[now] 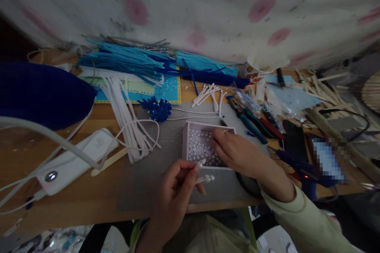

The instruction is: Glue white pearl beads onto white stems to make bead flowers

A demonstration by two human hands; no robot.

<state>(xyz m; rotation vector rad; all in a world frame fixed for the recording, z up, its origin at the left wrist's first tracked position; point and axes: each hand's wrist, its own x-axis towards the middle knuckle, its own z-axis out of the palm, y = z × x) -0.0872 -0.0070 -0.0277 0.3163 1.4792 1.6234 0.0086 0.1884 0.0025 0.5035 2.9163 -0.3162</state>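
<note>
**Pearl beads: pick and hold, head view**

Left hand (173, 189), near centre: fingers pinched shut on a short strand of white pearl beads (204, 178), held just near of the shallow pale pink box of loose pearl beads (186, 142), presumably to keep the strand steady close to the supply. Right hand (237, 152) rests in the box, fingers curled down among the beads; whether they grip one, cannot tell. Box sits on a grey mat (148, 182) on the wooden worktop (74, 201). Blue-handled pliers (252, 126) lie right; white pipe-cleaner strips (127, 126) left.

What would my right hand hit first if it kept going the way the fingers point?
Probably the pearl beads: the right hand points leftward with its fingertips already inside the shallow pink tray. Depth is unclear.
</note>
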